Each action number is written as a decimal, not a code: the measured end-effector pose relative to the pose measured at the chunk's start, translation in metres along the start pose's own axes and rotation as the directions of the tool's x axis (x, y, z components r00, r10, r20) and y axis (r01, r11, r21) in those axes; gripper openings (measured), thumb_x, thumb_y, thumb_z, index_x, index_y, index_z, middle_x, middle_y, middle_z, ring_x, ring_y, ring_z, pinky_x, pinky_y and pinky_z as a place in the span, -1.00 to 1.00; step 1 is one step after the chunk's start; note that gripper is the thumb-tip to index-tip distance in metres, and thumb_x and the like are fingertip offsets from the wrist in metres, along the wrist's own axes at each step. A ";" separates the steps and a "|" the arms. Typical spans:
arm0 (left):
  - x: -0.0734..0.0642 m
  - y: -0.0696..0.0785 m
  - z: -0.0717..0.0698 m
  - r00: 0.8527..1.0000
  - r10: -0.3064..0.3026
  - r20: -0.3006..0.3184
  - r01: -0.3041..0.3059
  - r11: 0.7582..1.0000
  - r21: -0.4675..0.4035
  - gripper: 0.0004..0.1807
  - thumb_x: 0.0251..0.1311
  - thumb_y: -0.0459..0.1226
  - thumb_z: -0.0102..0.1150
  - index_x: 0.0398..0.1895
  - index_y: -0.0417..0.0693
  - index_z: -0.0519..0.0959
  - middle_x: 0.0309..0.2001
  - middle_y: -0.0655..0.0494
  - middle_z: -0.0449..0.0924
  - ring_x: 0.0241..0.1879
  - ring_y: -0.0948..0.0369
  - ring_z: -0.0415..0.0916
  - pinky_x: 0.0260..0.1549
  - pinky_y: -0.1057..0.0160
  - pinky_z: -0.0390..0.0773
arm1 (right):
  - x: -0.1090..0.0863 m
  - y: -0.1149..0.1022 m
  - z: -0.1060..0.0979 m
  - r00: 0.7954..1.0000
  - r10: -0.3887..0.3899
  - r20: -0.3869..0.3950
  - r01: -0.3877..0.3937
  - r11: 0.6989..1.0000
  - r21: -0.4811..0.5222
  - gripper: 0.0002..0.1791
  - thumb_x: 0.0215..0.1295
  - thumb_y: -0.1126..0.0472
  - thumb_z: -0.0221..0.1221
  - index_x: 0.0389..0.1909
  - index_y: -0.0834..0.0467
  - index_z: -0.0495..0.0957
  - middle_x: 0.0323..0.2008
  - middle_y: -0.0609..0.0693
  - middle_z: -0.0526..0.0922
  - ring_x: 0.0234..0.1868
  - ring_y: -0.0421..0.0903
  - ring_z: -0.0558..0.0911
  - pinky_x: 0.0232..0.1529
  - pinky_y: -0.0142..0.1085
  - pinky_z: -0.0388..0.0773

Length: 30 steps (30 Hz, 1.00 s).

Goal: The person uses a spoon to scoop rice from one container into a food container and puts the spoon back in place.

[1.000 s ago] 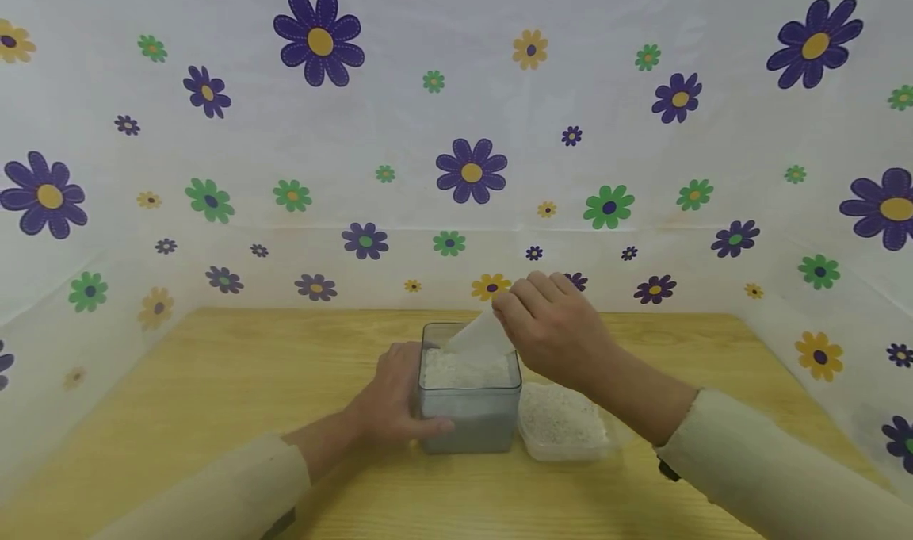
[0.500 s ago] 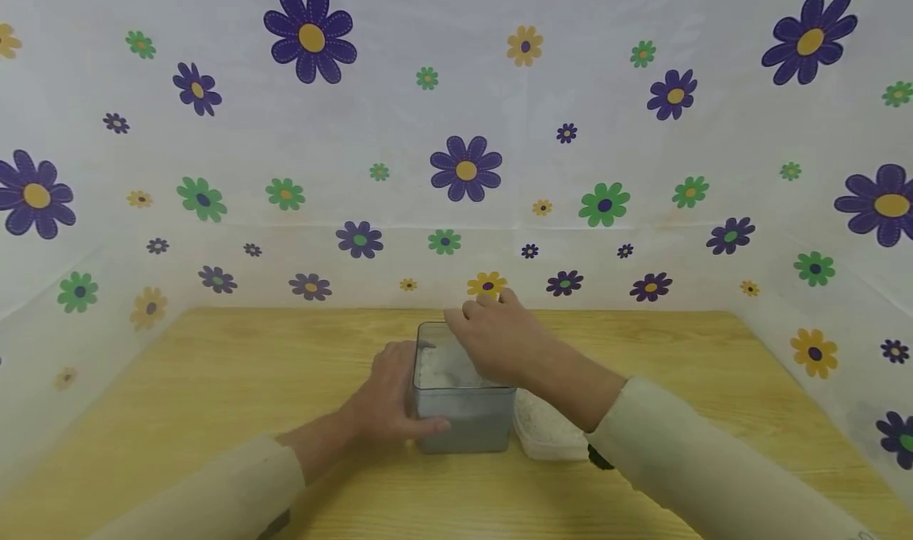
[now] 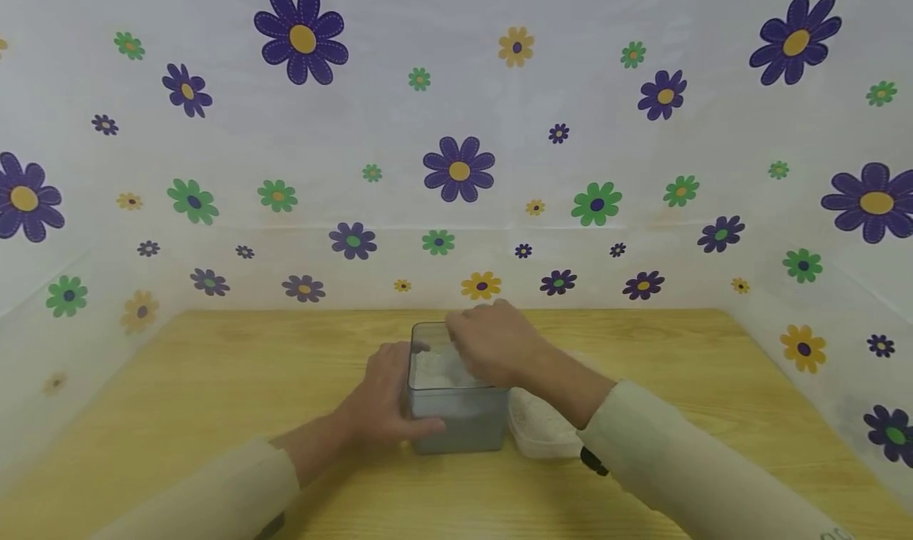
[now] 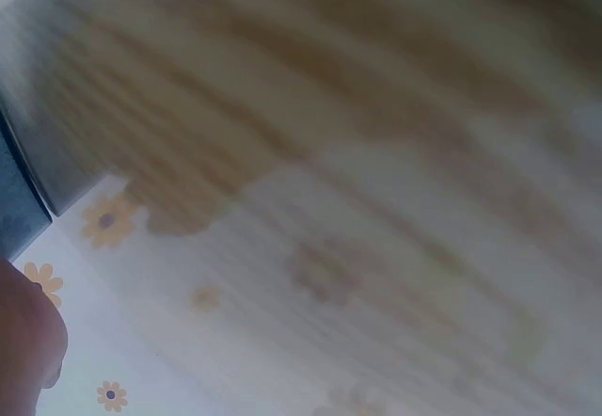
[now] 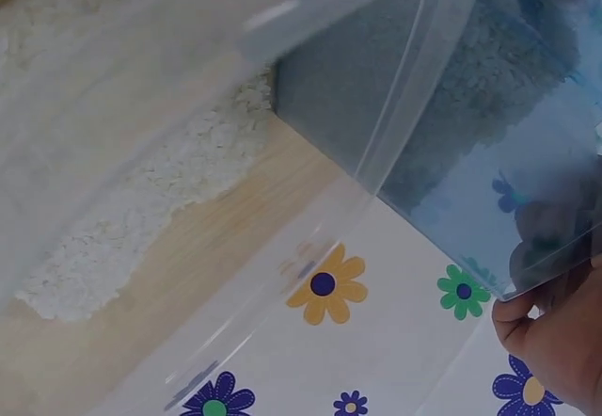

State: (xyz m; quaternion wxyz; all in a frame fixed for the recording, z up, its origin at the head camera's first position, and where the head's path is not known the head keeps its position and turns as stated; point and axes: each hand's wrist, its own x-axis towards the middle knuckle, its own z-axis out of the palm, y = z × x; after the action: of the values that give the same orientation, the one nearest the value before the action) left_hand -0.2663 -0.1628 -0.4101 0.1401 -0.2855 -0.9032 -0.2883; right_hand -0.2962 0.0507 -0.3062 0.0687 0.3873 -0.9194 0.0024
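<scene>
A square, see-through blue-grey container point(image 3: 459, 425) holds white rice point(image 3: 431, 369). My left hand point(image 3: 380, 397) grips its left side, thumb lying across the front wall. My right hand point(image 3: 494, 342) reaches over the container's right rim, fingers curled around a white scoop point(image 3: 456, 365) that dips into the rice; most of the scoop is hidden behind the hand. In the right wrist view, the right hand point(image 5: 560, 350) appears at the container's rim. One finger point(image 4: 28, 341) of the left hand shows beside the container's corner in the left wrist view.
A low clear plastic tub point(image 3: 538, 429) of rice stands against the container's right side, partly under the right forearm. Both rest on a wood-grain table point(image 3: 271, 365). A white sheet with printed flowers point(image 3: 399, 128) rises behind and at both sides.
My right hand has moved left and down, bringing the white scoop from above the rim into the container. The left hand keeps its grip, and the head view has shifted slightly.
</scene>
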 end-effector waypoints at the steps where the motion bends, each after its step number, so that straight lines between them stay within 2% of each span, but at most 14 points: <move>1: 0.000 0.000 0.000 1.000 -0.002 0.003 0.002 1.000 -0.002 0.02 -0.13 0.19 0.42 0.31 -0.18 0.25 0.15 -0.04 0.42 0.17 0.03 0.26 0.19 -0.19 0.18 | 0.000 0.000 0.001 1.000 0.002 -0.008 -0.002 1.000 0.014 -0.87 0.51 0.13 0.00 -0.21 0.02 0.51 -0.52 -0.17 0.48 -0.48 -0.18 0.44 -0.29 -0.30 0.36; 5: 0.000 0.001 -0.001 1.000 0.002 0.008 -0.002 1.000 0.007 0.02 -0.11 0.20 0.41 0.32 -0.18 0.23 0.15 -0.05 0.41 0.18 0.02 0.26 0.20 -0.20 0.18 | 0.000 0.002 0.004 0.999 0.003 -0.038 -0.001 0.998 0.064 -0.87 0.50 0.12 0.02 -0.14 0.02 0.54 -0.45 -0.20 0.55 -0.43 -0.19 0.46 -0.23 -0.29 0.38; 10: 0.001 0.002 -0.002 1.000 0.008 0.007 -0.008 1.000 0.023 0.02 -0.10 0.21 0.39 0.32 -0.18 0.23 0.15 -0.04 0.40 0.17 0.04 0.26 0.20 -0.20 0.19 | -0.002 0.003 0.004 0.997 0.010 -0.075 -0.003 0.995 0.102 -0.87 0.50 0.15 0.03 -0.16 0.05 0.55 -0.44 -0.17 0.60 -0.44 -0.19 0.48 -0.21 -0.27 0.43; 14: 0.001 0.002 -0.002 1.000 0.021 -0.010 -0.020 0.999 0.025 0.00 -0.13 0.20 0.41 0.29 -0.17 0.25 0.11 -0.03 0.43 0.11 0.07 0.28 0.14 -0.14 0.23 | -0.005 0.004 0.003 0.992 0.064 -0.106 -0.051 0.991 0.121 -0.86 0.49 0.16 0.02 -0.20 0.03 0.55 -0.44 -0.18 0.60 -0.43 -0.21 0.47 -0.23 -0.27 0.39; 19: 0.002 0.001 0.000 0.999 0.036 -0.016 -0.036 0.999 0.027 -0.01 -0.13 0.21 0.41 0.27 -0.18 0.27 0.08 0.00 0.44 0.08 0.10 0.28 0.11 -0.09 0.25 | -0.012 0.005 0.001 0.971 0.153 -0.186 -0.136 0.985 0.104 -0.84 0.46 0.16 0.03 -0.26 0.04 0.57 -0.49 -0.15 0.60 -0.45 -0.18 0.49 -0.33 -0.28 0.33; 22: 0.002 0.002 0.000 0.999 0.031 -0.017 -0.030 0.999 0.022 -0.01 -0.13 0.22 0.40 0.27 -0.16 0.27 0.08 -0.01 0.44 0.09 0.09 0.29 0.12 -0.10 0.25 | -0.016 0.006 0.001 0.955 0.202 -0.217 -0.179 0.976 0.122 -0.83 0.45 0.17 0.03 -0.26 0.05 0.59 -0.43 -0.12 0.67 -0.41 -0.16 0.56 -0.32 -0.27 0.36; 25: 0.001 0.001 0.000 0.999 0.028 -0.018 -0.028 0.999 0.030 -0.02 -0.13 0.23 0.39 0.26 -0.14 0.28 0.07 0.00 0.45 0.08 0.10 0.30 0.10 -0.08 0.26 | -0.018 0.007 0.002 0.944 0.247 -0.219 -0.214 0.963 0.166 -0.81 0.46 0.16 0.02 -0.24 0.06 0.60 -0.38 -0.09 0.71 -0.39 -0.15 0.59 -0.29 -0.25 0.39; 30: 0.000 0.003 -0.002 1.000 0.021 -0.018 -0.021 1.000 0.023 -0.02 -0.15 0.22 0.40 0.26 -0.14 0.28 0.08 0.00 0.45 0.07 0.10 0.29 0.09 -0.07 0.25 | -0.022 0.012 0.002 0.926 0.296 -0.234 -0.230 0.935 0.271 -0.83 0.44 0.19 0.04 -0.25 0.12 0.59 -0.49 -0.09 0.64 -0.49 -0.17 0.51 -0.36 -0.27 0.43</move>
State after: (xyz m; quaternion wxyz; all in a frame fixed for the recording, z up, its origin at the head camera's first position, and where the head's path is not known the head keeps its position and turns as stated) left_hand -0.2639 -0.1618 -0.4074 0.1545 -0.2907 -0.9021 -0.2789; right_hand -0.2901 0.0743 -0.3102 0.1459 0.2611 -0.9380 0.1752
